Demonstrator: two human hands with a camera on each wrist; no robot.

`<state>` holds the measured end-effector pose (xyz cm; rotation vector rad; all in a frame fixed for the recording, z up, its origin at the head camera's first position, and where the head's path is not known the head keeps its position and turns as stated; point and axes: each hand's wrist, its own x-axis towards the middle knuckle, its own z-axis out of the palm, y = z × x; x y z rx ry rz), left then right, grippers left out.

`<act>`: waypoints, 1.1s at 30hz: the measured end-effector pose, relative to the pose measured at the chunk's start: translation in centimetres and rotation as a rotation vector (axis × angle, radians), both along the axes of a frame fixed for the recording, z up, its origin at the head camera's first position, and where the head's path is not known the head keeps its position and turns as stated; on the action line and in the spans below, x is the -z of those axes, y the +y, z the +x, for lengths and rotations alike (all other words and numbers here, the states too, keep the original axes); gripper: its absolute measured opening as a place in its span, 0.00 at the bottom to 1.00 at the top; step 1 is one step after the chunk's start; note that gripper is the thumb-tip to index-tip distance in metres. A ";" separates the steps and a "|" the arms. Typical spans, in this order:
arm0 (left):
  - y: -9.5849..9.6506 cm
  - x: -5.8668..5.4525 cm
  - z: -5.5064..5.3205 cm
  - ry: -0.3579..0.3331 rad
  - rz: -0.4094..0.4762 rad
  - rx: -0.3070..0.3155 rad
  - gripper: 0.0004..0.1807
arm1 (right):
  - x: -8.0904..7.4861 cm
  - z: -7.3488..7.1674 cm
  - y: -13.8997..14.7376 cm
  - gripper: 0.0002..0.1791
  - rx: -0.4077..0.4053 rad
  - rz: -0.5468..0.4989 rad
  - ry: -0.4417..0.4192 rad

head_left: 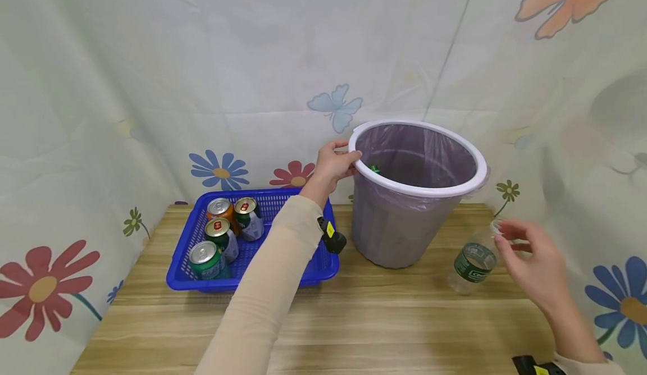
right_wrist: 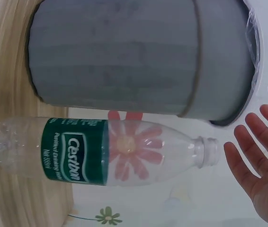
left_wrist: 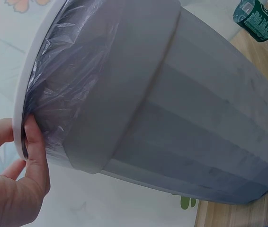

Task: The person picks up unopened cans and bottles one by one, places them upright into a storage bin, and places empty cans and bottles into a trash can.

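My left hand [head_left: 333,167] pinches the white rim of a grey trash bin [head_left: 394,234], its thumb and fingers on either side of the rim in the left wrist view. A translucent liner bag [left_wrist: 72,71] hangs over the bin's edge. Inside the bin a small green thing [head_left: 374,168] shows, mostly hidden. To the bin's right an uncapped clear plastic bottle [right_wrist: 138,151] with a green label stands upright on the table. My right hand [head_left: 536,260] is beside the bottle's mouth; the right wrist view shows its fingers spread and a small gap between them and the neck.
A blue plastic basket [head_left: 174,277] at the left of the wooden table [head_left: 354,319] holds several drink cans, among them a green can [head_left: 214,268] and an orange can [head_left: 214,209]. A flower-printed curtain [head_left: 242,83] hangs behind and at both sides.
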<state>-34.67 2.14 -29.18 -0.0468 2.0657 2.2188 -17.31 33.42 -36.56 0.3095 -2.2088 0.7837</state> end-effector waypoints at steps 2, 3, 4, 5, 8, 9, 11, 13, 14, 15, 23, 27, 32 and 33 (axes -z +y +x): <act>0.0 0.1 -0.1 -0.001 0.001 -0.003 0.24 | 0.3 0.1 0.2 0.22 0.024 -0.025 -0.008; 0.0 0.1 -0.1 -0.002 0.003 -0.003 0.24 | 0.5 0.1 0.3 0.23 0.038 -0.041 -0.015; 0.0 0.1 -0.1 -0.002 0.004 -0.003 0.24 | 0.6 0.2 0.4 0.24 0.052 -0.057 -0.022; 0.0 0.1 -0.1 -0.002 0.007 -0.004 0.24 | 0.7 0.3 0.5 0.25 0.068 -0.071 -0.033; -0.1 0.0 -0.1 0.000 0.004 -0.005 0.24 | 0.9 0.5 0.9 0.26 0.107 -0.111 -0.061; -0.1 0.0 -0.1 0.000 0.002 -0.005 0.24 | 1.0 0.6 1.0 0.27 0.116 -0.120 -0.070; -0.1 -0.1 0.0 0.000 0.002 -0.006 0.24 | 1.3 0.7 1.3 0.27 0.125 -0.126 -0.095; -0.1 -0.1 0.1 0.003 0.002 -0.006 0.24 | 1.6 0.7 1.6 0.28 0.117 -0.121 -0.131; -0.2 -0.2 0.1 0.004 0.004 -0.005 0.24 | 1.8 0.7 1.7 0.29 0.114 -0.116 -0.151; -0.2 -0.2 0.1 0.004 0.006 -0.006 0.24 | 2.1 0.8 1.9 0.30 0.109 -0.111 -0.166; -0.2 -0.2 0.1 0.000 0.004 -0.003 0.24 | 3.5 0.7 2.6 0.36 0.089 -0.095 -0.243; -0.2 -0.1 0.1 -0.002 0.004 -0.008 0.24 | 3.9 0.5 2.8 0.40 0.081 -0.094 -0.297; -0.3 0.0 0.1 -0.004 -0.004 -0.009 0.23 | 4.6 0.0 3.1 0.41 0.073 -0.087 -0.339; -0.3 0.0 0.1 -0.004 -0.004 -0.010 0.23 | 4.7 -0.1 3.2 0.41 0.068 -0.089 -0.340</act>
